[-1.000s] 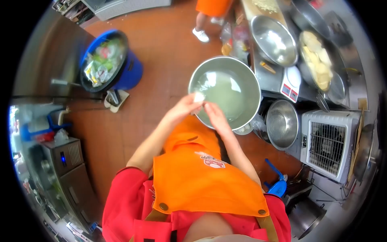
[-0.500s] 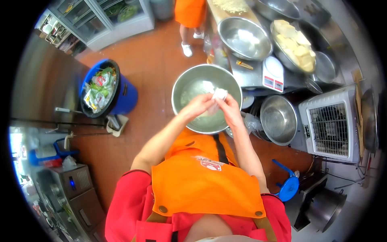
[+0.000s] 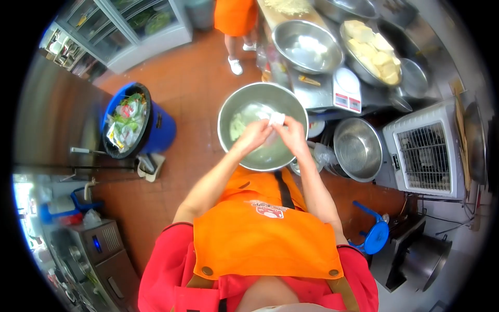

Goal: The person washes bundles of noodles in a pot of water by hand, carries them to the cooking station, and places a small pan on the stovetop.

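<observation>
Both hands are closed over a large metal bowl [image 3: 224, 143] in front of my orange apron. Between the fingertips of my left hand [image 3: 254, 136] and my right hand [image 3: 292, 137] is a small white object [image 3: 277, 119]; its kind is too blurred to make out. My left hand grips it from the left and my right hand from the right. Inside the bowl, pale strips [image 3: 238, 126] lie at the left side, with what looks like a cloudy liquid around them.
A steel counter at the upper right holds another metal bowl [image 3: 307, 47], a white scale [image 3: 347, 89] and a bowl of pale yellow chunks [image 3: 374, 54]. A blue bin [image 3: 160, 125] of waste stands left. An orange-aproned person [image 3: 235, 21] stands ahead. A blue stool [image 3: 376, 238] is at right.
The white object has shifted slightly left and stays between both hands. Pale strips at the bowl's left side now show more clearly. The whole view has shifted a little.
</observation>
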